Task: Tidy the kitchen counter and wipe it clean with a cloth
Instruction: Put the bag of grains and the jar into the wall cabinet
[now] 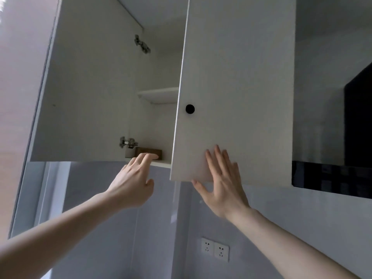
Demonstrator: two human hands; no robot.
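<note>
Right hand (pixel 221 184) flat on cupboard door (pixel 237 77) (left door open)

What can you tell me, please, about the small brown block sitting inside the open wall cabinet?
The brown block looks like dark wood, low and rectangular, lying flat on the cabinet's bottom shelf near the front edge, just right of the lower hinge. A paler object sits against its left end. The left hand reaches up to it, fingers extended over its front; actual contact cannot be confirmed. Its right end is plainly visible.

No legible text, labels, brands or numbers observed; the cabinet door (pixel 231 87) and wall sockets (pixel 215 249) at 6 o'clock carry none.
</note>
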